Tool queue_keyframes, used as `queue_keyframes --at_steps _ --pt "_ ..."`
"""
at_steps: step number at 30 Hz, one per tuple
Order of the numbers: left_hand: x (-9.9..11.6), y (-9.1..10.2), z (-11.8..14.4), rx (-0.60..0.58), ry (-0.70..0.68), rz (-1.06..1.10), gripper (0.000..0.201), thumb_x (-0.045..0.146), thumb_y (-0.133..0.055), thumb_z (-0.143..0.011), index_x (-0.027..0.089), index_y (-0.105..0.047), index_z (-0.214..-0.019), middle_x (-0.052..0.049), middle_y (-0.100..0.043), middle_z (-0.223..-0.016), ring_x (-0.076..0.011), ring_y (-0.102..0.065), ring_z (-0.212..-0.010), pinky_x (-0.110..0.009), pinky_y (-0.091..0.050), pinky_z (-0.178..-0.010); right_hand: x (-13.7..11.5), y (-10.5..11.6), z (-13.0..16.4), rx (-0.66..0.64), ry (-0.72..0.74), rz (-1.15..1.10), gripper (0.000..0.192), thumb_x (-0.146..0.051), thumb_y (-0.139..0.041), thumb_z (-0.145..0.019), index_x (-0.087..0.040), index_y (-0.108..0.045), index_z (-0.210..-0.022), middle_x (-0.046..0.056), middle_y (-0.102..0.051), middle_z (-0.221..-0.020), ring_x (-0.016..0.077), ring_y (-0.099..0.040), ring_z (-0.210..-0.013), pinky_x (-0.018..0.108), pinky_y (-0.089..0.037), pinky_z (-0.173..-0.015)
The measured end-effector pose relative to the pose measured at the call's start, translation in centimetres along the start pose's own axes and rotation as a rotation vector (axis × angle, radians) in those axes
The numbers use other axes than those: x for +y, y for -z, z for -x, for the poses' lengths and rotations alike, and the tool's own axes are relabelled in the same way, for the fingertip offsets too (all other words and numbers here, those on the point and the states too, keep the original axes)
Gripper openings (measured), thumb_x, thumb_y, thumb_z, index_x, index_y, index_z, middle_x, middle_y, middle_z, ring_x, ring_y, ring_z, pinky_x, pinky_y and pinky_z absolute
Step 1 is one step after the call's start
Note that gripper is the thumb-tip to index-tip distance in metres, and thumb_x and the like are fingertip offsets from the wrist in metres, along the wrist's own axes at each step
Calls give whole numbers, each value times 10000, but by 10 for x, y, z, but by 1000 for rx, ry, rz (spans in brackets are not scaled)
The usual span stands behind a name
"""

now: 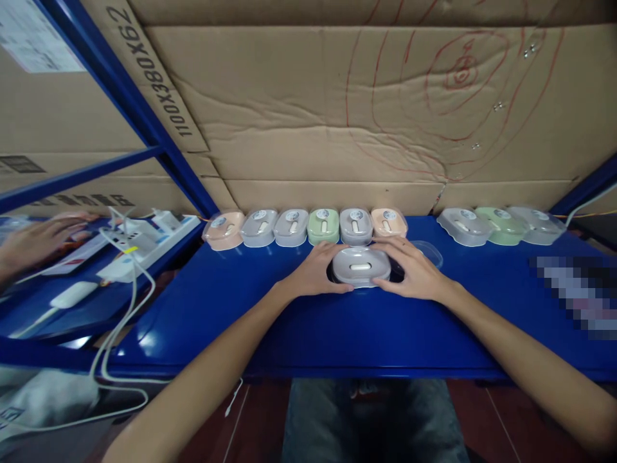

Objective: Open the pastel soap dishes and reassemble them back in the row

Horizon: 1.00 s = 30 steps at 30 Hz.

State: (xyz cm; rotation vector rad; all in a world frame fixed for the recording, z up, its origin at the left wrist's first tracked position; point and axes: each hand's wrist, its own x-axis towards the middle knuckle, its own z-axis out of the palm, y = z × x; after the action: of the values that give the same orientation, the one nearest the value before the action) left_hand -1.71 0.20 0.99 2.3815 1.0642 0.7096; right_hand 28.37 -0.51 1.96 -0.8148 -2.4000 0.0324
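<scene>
Both hands (361, 270) clasp the grey box (360, 265); long axis left-right.

Two bare forearms, no sleeves as far up as shown, no watch, band or ring visible at the wrists or fingers. Left hand (315, 270) and right hand (415, 270) ungloved, fingers slim, nails short and plain. Below, at the lap, grey-blue denim trousers (371, 418), faded, with a fly seam down the middle
</scene>
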Motion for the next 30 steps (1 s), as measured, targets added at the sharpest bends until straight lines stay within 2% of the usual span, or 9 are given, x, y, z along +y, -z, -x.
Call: queue_keyframes --at_steps 3,8,13,17,19,23,26,29,30 --pt "2 1 0 -13 11 -29 952 634 -915 -732 300 -556 -1547 -125 -628 -1485 -424 -529 -1407 -672 -433 -1192 13 25 -2 16 -37 -5 434 -505 -761 -943 -242 -679 -1279 137 -742 -1288 365 -688 -1248 585 -563 -1082" --pt "3 2 1 -30 38 -50 971 631 -917 -735 281 -545 -1560 -132 -621 -1501 -439 -497 -1445 -659 -411 -1215 49 55 9 -159 -125 41 428 -569 -822 -869 -270 -723 -1160 96 -756 -1205 374 -680 -1165 585 -552 -1029" --pt "0 1 1 -46 42 -60 997 659 -906 -735 298 -518 -1580 -139 -593 -1513 -444 -464 -1474 -673 -399 -1226 73 57 20 -282 -232 10 558 -592 -865 -813 -273 -712 -1244 121 -698 -1311 393 -635 -1228 572 -522 -1059" --pt "-2 1 2 -41 50 -48 1038 658 -908 -743 305 -470 -1616 -149 -546 -1580 -451 -453 -1491 -692 -378 -1237 78 54 24 -336 -292 -85 712 -613 -915 -719 -315 -654 -1310 77 -697 -1332 379 -633 -1251 565 -530 -1065" --pt "-2 2 2 -36 48 -32 1012 641 -911 -747 306 -484 -1602 -144 -551 -1573 -446 -465 -1483 -688 -387 -1232 78 56 24 -333 -307 -106 711 -599 -921 -705 -316 -652 -1299 71 -709 -1316 376 -644 -1240 563 -538 -1053" --pt "-2 2 2 -40 47 -17 983 625 -921 -735 299 -510 -1566 -138 -579 -1522 -423 -493 -1449 -670 -409 -1222 71 69 20 -249 -321 -164 583 -588 -864 -798 -302 -653 -1260 76 -741 -1257 349 -694 -1142 541 -569 -979" --pt "1 1 1 -35 52 -7 994 611 -927 -733 288 -497 -1569 -144 -572 -1532 -415 -505 -1439 -656 -415 -1222 59 72 13 -96 -292 -241 509 -594 -811 -873 -310 -669 -1271 70 -759 -1263 335 -722 -1121 523 -579 -975" --pt "8 -3 0 -36 69 -1 987 608 -920 -748 290 -486 -1575 -139 -571 -1543 -418 -506 -1442 -651 -420 -1219 38 53 4 142 -242 -235 531 -604 -824 -869 -298 -690 -1281 90 -760 -1284 352 -719 -1160 539 -568 -1020" --pt "10 -5 0 -36 78 -1 990 615 -916 -751 289 -481 -1579 -138 -569 -1549 -424 -496 -1453 -653 -420 -1219 30 43 2 184 -211 -214 543 -594 -835 -865 -293 -693 -1294 97 -756 -1293 358 -709 -1181 551 -557 -1042"
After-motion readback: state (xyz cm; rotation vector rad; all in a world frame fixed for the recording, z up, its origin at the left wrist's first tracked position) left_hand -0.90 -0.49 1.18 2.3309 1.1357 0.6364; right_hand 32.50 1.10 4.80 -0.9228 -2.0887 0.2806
